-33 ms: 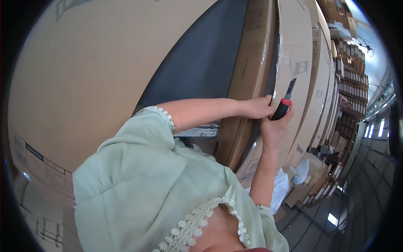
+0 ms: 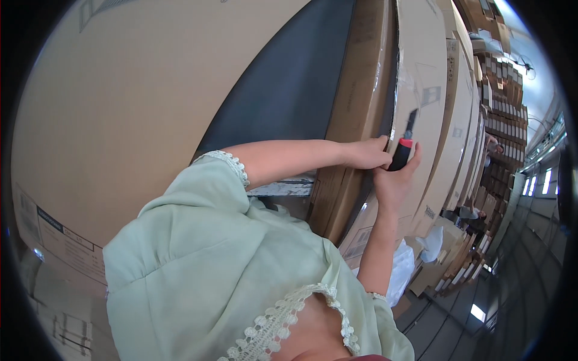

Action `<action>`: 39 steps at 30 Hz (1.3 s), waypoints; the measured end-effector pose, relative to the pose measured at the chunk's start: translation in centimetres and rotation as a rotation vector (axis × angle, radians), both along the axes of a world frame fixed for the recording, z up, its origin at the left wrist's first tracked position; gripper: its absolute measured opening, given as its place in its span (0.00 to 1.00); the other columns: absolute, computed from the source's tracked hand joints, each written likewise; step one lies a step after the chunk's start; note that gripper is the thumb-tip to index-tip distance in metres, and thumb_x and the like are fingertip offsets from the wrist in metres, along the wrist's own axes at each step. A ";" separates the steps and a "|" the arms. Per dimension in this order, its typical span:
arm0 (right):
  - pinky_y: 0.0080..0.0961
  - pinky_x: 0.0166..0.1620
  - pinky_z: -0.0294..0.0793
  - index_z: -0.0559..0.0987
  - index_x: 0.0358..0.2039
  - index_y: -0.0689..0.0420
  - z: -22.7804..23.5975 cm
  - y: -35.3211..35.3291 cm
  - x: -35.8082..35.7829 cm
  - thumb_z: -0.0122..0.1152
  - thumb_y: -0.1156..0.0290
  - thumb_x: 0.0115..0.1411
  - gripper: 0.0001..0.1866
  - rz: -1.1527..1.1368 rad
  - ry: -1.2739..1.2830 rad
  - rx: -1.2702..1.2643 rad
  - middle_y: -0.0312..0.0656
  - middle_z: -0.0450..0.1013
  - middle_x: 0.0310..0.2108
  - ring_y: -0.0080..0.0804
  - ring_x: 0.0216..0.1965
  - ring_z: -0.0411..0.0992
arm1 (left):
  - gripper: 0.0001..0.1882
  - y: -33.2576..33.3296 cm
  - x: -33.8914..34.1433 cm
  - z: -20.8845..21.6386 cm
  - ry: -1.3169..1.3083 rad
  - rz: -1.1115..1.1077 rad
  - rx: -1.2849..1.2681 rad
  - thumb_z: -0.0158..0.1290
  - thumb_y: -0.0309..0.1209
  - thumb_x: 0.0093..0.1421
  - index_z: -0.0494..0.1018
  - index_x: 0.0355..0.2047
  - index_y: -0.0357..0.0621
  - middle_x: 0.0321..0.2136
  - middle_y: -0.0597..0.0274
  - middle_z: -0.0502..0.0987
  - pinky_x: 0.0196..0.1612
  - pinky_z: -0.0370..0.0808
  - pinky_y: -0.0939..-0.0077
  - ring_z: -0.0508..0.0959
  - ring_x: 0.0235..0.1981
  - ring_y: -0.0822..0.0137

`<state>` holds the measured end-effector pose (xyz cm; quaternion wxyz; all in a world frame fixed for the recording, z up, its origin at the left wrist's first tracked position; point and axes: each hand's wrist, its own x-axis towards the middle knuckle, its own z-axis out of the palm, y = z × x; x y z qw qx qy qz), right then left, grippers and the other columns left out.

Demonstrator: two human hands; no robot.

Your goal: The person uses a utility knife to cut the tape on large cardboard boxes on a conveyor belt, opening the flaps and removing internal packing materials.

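The right hand [image 2: 394, 180] is closed around the red and black handle of a utility knife [image 2: 404, 147], and the dark blade end points up along the edge of a tall flat cardboard box [image 2: 427, 108], just at the place where clear tape [image 2: 412, 81] shines on the seam; held so, the blade lies in line with the seam and touches it or is very near to it. The left hand [image 2: 364, 153] lies on the edge of the same box, just beside the knife, fingers curled on the cardboard, holding nothing else, and it seems to keep the box steady. A dark panel [image 2: 289, 90] stands between this box and a very large carton [image 2: 138, 102] on the left. More flat boxes [image 2: 466, 120] lean close behind, so the room beside the knife is narrow. White plastic wrapping [image 2: 430, 243] lies lower down, and stacked shelves [image 2: 503, 96] stand well apart.
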<state>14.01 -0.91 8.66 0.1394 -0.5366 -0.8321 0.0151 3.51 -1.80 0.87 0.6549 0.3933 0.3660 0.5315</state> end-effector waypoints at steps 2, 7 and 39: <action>0.40 0.38 0.72 0.55 0.64 0.46 0.1 0.3 -0.1 0.66 0.68 0.45 0.46 0.014 -0.019 -0.062 0.44 0.72 0.30 0.46 0.32 0.74 | 0.24 -0.3 -0.4 -0.7 0.071 0.024 0.063 0.47 0.35 0.53 0.63 0.48 0.33 0.38 0.46 0.75 0.44 0.70 0.69 0.75 0.41 0.56; 0.32 0.35 0.72 0.60 0.62 0.47 0.7 0.1 -0.2 0.66 0.72 0.42 0.44 0.041 0.074 -0.154 0.39 0.68 0.26 0.37 0.29 0.72 | 0.20 -0.9 -2.4 -2.3 0.861 0.467 0.598 0.45 0.43 0.59 0.76 0.38 0.39 0.45 0.41 0.74 0.59 0.61 0.59 0.65 0.57 0.46; 0.24 0.33 0.69 0.75 0.43 0.57 -0.4 -3.3 -0.4 0.71 0.63 0.45 0.25 0.084 0.455 -0.556 0.34 0.69 0.24 0.26 0.27 0.69 | 0.15 -4.5 -8.9 0.8 1.684 0.018 0.603 0.44 0.37 0.57 0.78 0.28 0.41 0.33 0.51 0.79 0.58 0.63 0.63 0.74 0.44 0.55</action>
